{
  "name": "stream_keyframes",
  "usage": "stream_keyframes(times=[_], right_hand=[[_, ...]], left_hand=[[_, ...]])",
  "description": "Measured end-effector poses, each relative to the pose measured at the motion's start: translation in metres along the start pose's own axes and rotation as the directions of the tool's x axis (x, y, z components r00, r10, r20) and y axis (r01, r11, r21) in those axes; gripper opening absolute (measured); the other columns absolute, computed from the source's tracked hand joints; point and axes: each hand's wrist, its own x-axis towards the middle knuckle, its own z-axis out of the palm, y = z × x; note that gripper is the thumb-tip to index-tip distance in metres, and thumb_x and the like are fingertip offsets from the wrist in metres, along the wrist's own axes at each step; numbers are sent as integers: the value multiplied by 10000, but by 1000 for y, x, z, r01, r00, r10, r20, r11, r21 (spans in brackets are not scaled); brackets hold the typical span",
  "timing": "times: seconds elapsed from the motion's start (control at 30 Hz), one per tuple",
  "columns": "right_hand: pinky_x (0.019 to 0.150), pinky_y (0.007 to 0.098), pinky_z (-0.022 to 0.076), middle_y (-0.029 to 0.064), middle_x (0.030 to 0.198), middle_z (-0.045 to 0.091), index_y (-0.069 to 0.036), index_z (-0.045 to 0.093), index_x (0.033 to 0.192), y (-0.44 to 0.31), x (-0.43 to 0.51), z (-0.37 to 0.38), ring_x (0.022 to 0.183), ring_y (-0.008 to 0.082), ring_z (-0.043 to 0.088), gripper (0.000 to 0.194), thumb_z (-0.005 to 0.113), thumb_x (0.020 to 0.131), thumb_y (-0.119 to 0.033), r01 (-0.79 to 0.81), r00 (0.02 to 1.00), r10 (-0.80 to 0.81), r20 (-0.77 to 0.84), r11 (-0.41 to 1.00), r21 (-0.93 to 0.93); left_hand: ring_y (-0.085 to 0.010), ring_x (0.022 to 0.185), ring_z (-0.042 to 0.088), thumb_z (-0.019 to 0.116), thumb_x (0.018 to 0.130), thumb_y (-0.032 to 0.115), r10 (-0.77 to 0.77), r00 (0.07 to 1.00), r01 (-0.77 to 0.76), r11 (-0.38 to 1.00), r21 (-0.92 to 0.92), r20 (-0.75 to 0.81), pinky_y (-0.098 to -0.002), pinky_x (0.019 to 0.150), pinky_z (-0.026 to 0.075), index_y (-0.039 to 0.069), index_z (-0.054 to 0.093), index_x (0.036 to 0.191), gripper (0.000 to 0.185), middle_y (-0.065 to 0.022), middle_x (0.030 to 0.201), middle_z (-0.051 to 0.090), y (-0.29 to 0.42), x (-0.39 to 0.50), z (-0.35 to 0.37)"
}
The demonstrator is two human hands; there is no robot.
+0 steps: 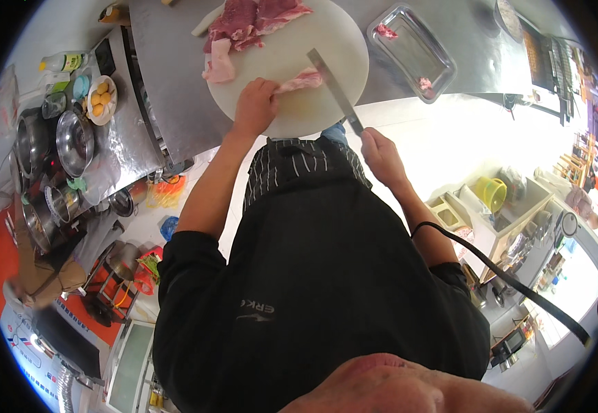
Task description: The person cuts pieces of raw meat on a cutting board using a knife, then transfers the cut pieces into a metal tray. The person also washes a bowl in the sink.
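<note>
A round white cutting board lies at the front edge of a steel table. On its near part, my left hand grips one end of a strip of pale pink raw meat. My right hand holds the handle of a knife. The broad blade slants away to the left, right by the strip's free end; whether it touches the meat I cannot tell. Larger pieces of red raw meat lie at the board's far left, with a pale fatty piece in front of them.
Right of the board is a steel tray with two small meat scraps. On the left, a steel counter bears a plate of yellow round items, a metal bowl and a bottle. A black cord runs past my right arm.
</note>
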Motion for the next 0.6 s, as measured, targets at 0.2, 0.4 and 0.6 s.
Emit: stream_keyframes(times=[0.2,0.4,0.6], right_hand=[[773,467,493,234,906,667,-13,616,1060,-21,3,22,877,448,635,368,468,1054,-351,42,993,-32,114,996,-84],[796,524,487,270,966,666,-20,616,1048,-21,10,40,935,493,617,351,455,1052,-332,149,985,-135,109,979,-138],[793,560,473,298,934,653,-19,616,1024,-17,13,36,921,520,600,377,425,1056,-341,124,988,-105,113,975,-184]], left_hand=[[-363,1029,566,701,741,53,74,995,-74,997,11,-69,-444,875,497,46,626,1051,319,-142,1092,576,10,4,-8],[-336,921,595,685,735,33,159,985,-160,987,-3,-62,-429,833,508,47,637,932,203,-116,946,604,11,15,15],[-338,895,607,685,723,35,136,978,-139,990,-9,-157,-422,801,517,39,638,916,199,-125,953,625,4,11,34]])
